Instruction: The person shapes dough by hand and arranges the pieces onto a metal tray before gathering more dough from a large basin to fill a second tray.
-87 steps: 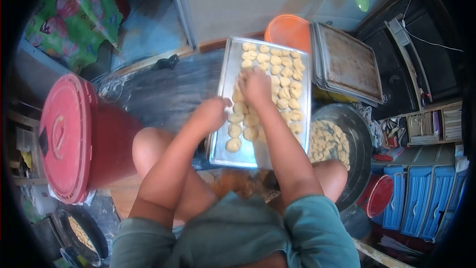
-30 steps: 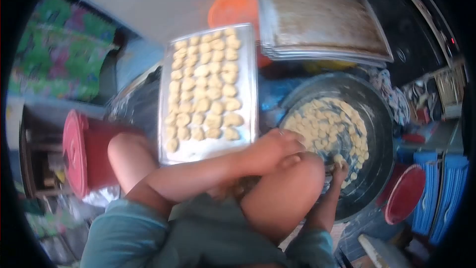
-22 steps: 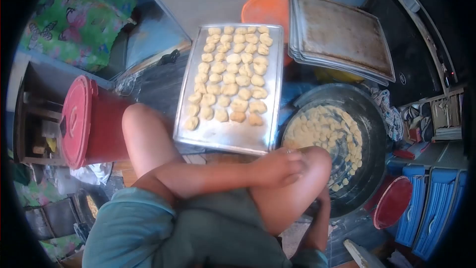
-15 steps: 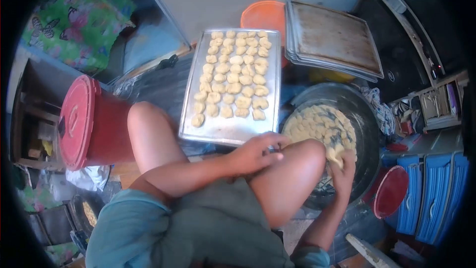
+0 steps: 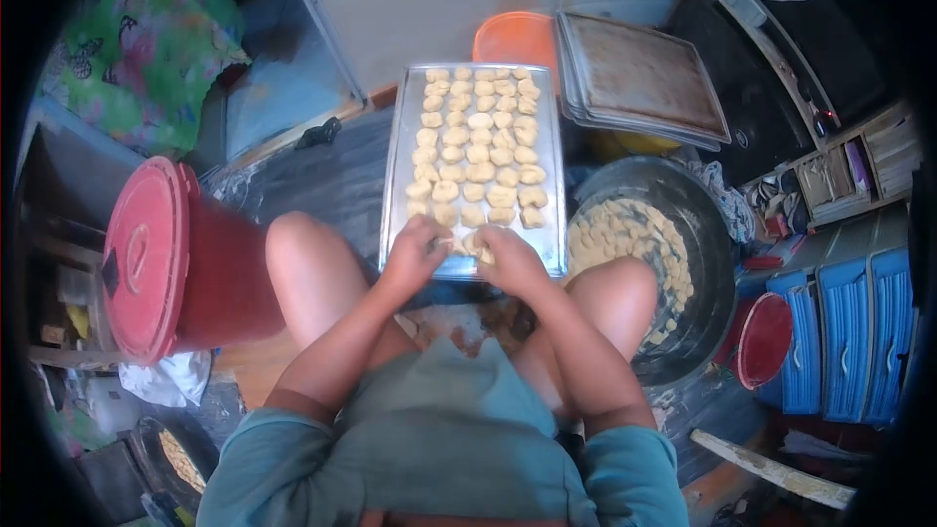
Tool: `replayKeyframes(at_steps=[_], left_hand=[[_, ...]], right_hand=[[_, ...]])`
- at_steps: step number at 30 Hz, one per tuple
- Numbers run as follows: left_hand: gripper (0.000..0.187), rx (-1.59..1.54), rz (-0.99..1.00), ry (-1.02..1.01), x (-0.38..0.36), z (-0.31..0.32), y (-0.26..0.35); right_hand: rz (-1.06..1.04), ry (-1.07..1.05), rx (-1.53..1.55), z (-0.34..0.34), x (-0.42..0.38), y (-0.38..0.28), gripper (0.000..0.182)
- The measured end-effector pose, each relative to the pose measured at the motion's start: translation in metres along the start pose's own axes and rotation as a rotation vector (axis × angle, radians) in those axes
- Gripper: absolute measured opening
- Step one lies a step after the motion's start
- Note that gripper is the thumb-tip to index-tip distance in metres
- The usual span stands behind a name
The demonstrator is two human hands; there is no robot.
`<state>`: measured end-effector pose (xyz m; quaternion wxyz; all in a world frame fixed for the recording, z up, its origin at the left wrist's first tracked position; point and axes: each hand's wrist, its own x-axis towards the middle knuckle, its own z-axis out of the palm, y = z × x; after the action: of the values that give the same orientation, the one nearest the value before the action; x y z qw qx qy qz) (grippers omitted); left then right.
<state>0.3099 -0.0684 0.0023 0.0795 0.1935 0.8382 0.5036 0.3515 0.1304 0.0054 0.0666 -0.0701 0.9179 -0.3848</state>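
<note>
A metal baking tray [image 5: 549, 151] in front of my knees carries rows of small pale dough pieces [image 5: 478, 172]. Over its near edge, my left hand [image 5: 418, 249] and my right hand [image 5: 509, 259] face each other with bent fingers. Soft dough [image 5: 463, 246] shows between them, pinched at both ends, and my fingers partly cover it. To the right, beside my knee, a large dark basin [image 5: 708, 263] holds many more loose dough pieces [image 5: 630, 232].
A lidded red bucket [image 5: 229, 263] stands at the left. Stacked baking trays [image 5: 649, 73] lean at the back right, close to an orange tub [image 5: 514, 37]. A small red container [image 5: 764, 342] and blue drawers [image 5: 847, 332] flank the basin's right side.
My right hand has come from the basin to the tray's near edge, bringing dough. My left hand has moved left and forward from my right knee onto the tray to grip the dough too.
</note>
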Motion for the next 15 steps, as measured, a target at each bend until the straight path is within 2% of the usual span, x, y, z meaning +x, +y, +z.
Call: replayKeyframes(at_steps=[2, 3, 5, 6, 8, 9, 10, 11, 12, 14, 15], left_hand=[[0.023, 0.269, 0.198, 0.042, 0.002, 0.006, -0.018], [0.023, 0.263, 0.192, 0.045, 0.003, 0.01, -0.021], [0.027, 0.534, 0.208, 0.087, 0.007, 0.017, -0.026], [0.027, 0.527, 0.207, 0.091, 0.007, 0.017, -0.026], [0.022, 0.736, 0.189, 0.029, 0.008, 0.018, -0.025], [0.022, 0.731, 0.186, 0.029, 0.008, 0.021, -0.02], [0.024, 0.711, 0.316, 0.08, 0.007, 0.024, -0.014], [0.026, 0.69, 0.448, 0.129, 0.005, 0.028, -0.01], [0.026, 0.688, 0.448, 0.123, 0.005, 0.032, -0.01], [0.025, 0.642, 0.478, -0.13, 0.007, 0.038, -0.012], [0.025, 0.64, 0.478, -0.132, 0.008, 0.039, -0.012]], right_hand=[[0.037, 0.02, -0.034, 0.01, 0.0, 0.001, 0.038], [0.005, 0.06, -0.096, 0.009, 0.001, 0.0, 0.039], [-0.027, 0.096, -0.164, 0.006, 0.0, 0.004, 0.041], [-0.028, 0.139, -0.078, 0.001, -0.003, 0.01, 0.04], [-0.029, 0.176, 0.0, -0.008, -0.006, 0.021, 0.04], [0.006, 0.228, 0.06, -0.012, -0.007, 0.024, 0.04], [0.046, 0.281, 0.123, -0.012, -0.009, 0.027, 0.039], [0.053, 0.28, 0.125, -0.01, -0.011, 0.029, 0.039], [0.051, 0.221, 0.185, -0.009, -0.012, 0.03, 0.039], [0.05, 0.164, 0.246, -0.006, -0.015, 0.03, 0.039], [0.008, 0.216, 0.175, -0.006, -0.017, 0.025, 0.038]])
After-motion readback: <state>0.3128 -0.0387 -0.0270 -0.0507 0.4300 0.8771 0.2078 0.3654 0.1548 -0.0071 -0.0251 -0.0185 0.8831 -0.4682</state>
